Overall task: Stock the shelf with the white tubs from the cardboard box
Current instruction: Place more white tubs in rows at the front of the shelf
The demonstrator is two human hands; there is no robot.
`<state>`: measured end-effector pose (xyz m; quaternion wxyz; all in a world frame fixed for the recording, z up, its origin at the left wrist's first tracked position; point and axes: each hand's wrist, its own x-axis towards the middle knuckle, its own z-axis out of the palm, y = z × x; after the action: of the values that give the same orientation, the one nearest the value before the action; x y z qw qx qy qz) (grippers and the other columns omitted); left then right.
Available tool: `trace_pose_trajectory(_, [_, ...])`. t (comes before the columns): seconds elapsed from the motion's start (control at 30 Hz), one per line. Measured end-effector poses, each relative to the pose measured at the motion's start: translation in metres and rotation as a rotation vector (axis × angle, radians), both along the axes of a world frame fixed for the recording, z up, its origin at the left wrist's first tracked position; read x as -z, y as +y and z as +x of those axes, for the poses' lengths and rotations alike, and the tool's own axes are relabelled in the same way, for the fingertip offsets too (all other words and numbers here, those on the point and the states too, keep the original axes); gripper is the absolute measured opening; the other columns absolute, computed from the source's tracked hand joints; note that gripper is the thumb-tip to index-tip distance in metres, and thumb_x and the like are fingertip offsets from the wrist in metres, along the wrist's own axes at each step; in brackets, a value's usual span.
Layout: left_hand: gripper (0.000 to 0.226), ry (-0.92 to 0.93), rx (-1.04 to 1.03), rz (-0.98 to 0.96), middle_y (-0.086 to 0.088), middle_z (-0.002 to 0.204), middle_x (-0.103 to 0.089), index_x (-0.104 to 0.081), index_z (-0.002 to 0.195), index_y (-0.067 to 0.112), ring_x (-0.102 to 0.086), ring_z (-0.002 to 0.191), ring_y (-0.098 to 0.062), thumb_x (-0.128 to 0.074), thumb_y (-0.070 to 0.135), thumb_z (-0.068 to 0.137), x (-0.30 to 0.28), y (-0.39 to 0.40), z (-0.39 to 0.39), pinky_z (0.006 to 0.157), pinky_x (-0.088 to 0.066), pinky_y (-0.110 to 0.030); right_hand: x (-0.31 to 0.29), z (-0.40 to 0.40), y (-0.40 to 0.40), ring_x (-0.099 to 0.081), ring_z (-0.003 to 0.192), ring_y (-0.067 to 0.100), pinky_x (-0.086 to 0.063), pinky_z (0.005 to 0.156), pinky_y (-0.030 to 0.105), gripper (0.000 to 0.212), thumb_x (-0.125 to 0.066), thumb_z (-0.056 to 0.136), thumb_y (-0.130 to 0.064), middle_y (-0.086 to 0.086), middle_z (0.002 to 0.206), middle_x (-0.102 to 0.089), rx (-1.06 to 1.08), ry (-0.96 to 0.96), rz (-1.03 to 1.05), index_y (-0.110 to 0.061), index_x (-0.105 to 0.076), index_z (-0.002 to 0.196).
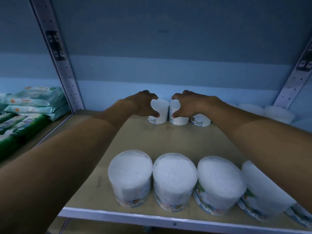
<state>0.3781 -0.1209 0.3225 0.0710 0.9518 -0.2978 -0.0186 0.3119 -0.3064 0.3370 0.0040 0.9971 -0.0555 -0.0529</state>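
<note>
We reach both arms deep over the shelf (138,141) to its back wall. Our left hand (143,103) curls its fingers round a tub (159,112) there, and our right hand (185,105) curls round the tub (179,115) just beside it; the two stand upright, touching. More tubs stand further right along the wall. At the shelf's front edge a row of tubs (175,181) stands side by side. Left of the shelf lie stacked wipe packs (33,100).

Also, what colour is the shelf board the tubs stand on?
Light tan, wood-like, with a white front edge; the head view shows the shelf board.
</note>
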Motion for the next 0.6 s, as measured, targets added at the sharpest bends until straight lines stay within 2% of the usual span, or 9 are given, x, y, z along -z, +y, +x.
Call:
trace_pose_trajectory(0.1, [0.081, 0.018, -0.008, 0.000, 0.001, 0.153, -0.033, -0.033, 0.150, 0.033, -0.034, 0.141, -0.023, -0.068, 0.057, 0.081, 0.001, -0.011, 0.018, 0.112, -0.033, -0.040, 0.005, 0.017, -0.003, -0.048, 0.127, 0.030, -0.048, 0.099, 0.046, 0.087, -0.068, 0.083, -0.059, 0.007, 0.146, -0.038, 0.018, 0.017, -0.031, -0.029, -0.026, 0.153])
trace_pose_trajectory(0.23, [0.081, 0.024, 0.002, 0.027, 0.000, 0.153, -0.035, -0.034, 0.150, 0.033, -0.038, 0.138, -0.025, -0.067, 0.058, 0.081, 0.003, -0.022, 0.032, 0.109, -0.035, -0.039, 0.008, 0.030, -0.005, -0.049, 0.127, 0.030, -0.049, 0.098, 0.044, 0.084, -0.067, 0.085, -0.057, 0.008, 0.146, -0.039, 0.027, 0.008, -0.041, -0.025, -0.029, 0.152])
trace_pose_trajectory(0.4, [0.076, 0.065, 0.027, -0.007, 0.000, 0.140, -0.051, -0.043, 0.146, 0.024, -0.053, 0.122, -0.023, -0.071, 0.052, 0.081, 0.009, -0.033, 0.042, 0.096, -0.045, -0.034, 0.014, 0.041, -0.010, -0.049, 0.128, 0.030, -0.049, 0.096, 0.042, 0.084, -0.067, 0.085, -0.058, 0.008, 0.147, -0.037, 0.024, 0.011, -0.046, -0.026, -0.030, 0.152])
trace_pose_trajectory(0.47, [0.067, 0.071, 0.040, 0.011, 0.000, 0.129, -0.058, -0.051, 0.137, 0.024, -0.057, 0.111, -0.023, -0.071, 0.052, 0.079, 0.013, -0.036, 0.045, 0.087, -0.047, -0.033, 0.016, 0.044, -0.010, -0.050, 0.127, 0.030, -0.049, 0.097, 0.044, 0.083, -0.067, 0.084, -0.058, 0.008, 0.146, -0.038, 0.025, 0.020, -0.053, -0.026, -0.031, 0.151])
trace_pose_trajectory(0.53, [0.050, 0.078, 0.046, 0.020, 0.001, 0.118, -0.062, -0.057, 0.118, 0.026, -0.059, 0.100, -0.021, -0.070, 0.053, 0.079, 0.016, -0.038, 0.047, 0.078, -0.047, -0.032, 0.018, 0.046, -0.011, -0.051, 0.126, 0.030, -0.049, 0.097, 0.044, 0.080, -0.068, 0.085, -0.057, 0.007, 0.143, -0.040, 0.026, 0.024, -0.058, -0.026, -0.033, 0.150])
trace_pose_trajectory(0.6, [0.041, 0.088, 0.046, 0.009, 0.000, 0.112, -0.063, -0.055, 0.107, 0.027, -0.059, 0.095, -0.021, -0.069, 0.054, 0.079, 0.018, -0.039, 0.050, 0.075, -0.047, -0.032, 0.020, 0.048, -0.012, -0.051, 0.124, 0.030, -0.050, 0.097, 0.045, 0.077, -0.068, 0.085, -0.056, 0.007, 0.141, -0.041, 0.025, 0.029, -0.061, -0.027, -0.035, 0.149])
